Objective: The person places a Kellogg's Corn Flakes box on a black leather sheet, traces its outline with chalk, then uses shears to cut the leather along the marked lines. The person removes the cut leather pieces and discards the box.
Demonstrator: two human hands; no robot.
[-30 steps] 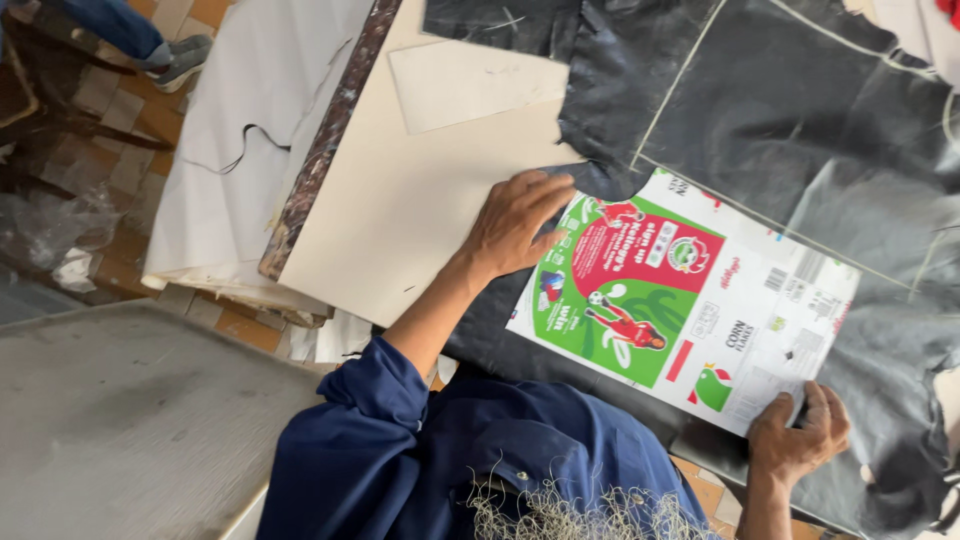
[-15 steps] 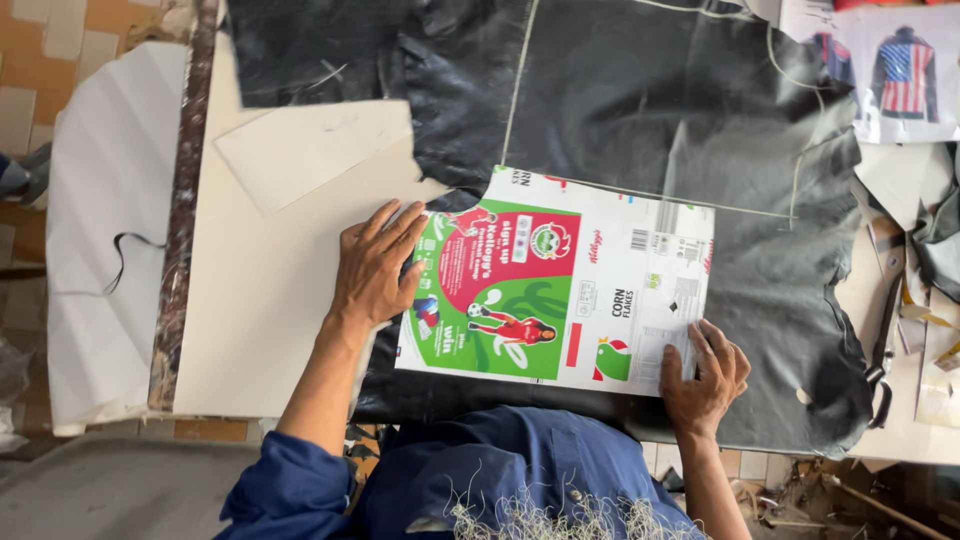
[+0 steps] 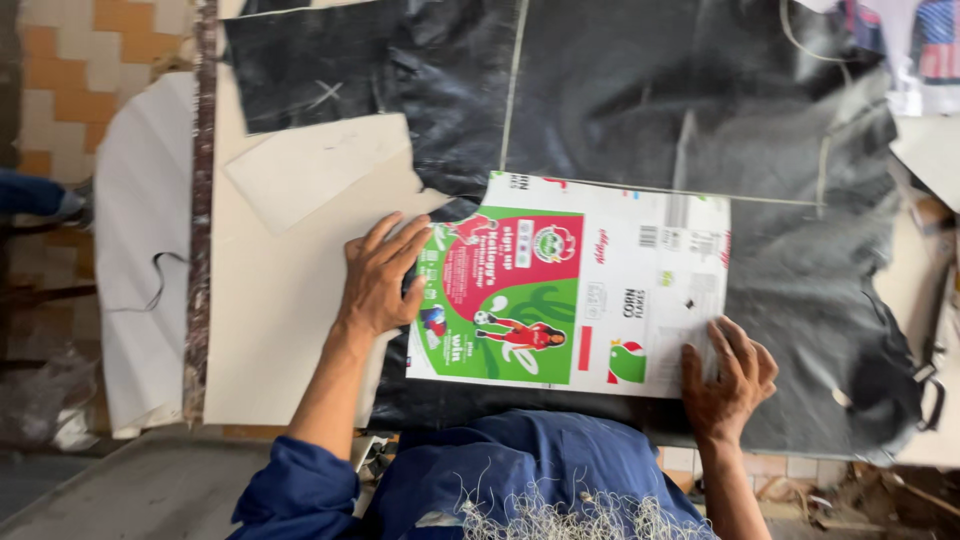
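Note:
A flattened cereal box (image 3: 600, 290), white with a green and red printed panel, lies on a large sheet of black leather (image 3: 640, 120) with pale chalk lines. My left hand (image 3: 382, 272) rests flat with spread fingers on the box's left edge. At the box's lower right corner my right hand (image 3: 728, 380) presses down, fingers apart. Both hands hold the cardboard flat against the leather. My blue sleeves and shirt (image 3: 520, 480) fill the bottom of the view.
A cream worktable (image 3: 270, 330) carries the leather, with a pale cardboard piece (image 3: 310, 170) on it at upper left. White paper (image 3: 140, 260) hangs over the table's left edge by a dark strip (image 3: 200, 200). Tiled floor shows at far left; clutter sits at the right edge.
The view has swung and levelled, so the table and leather now sit squarer in view. Both hands stay on the cereal box, which keeps its place on the leather.

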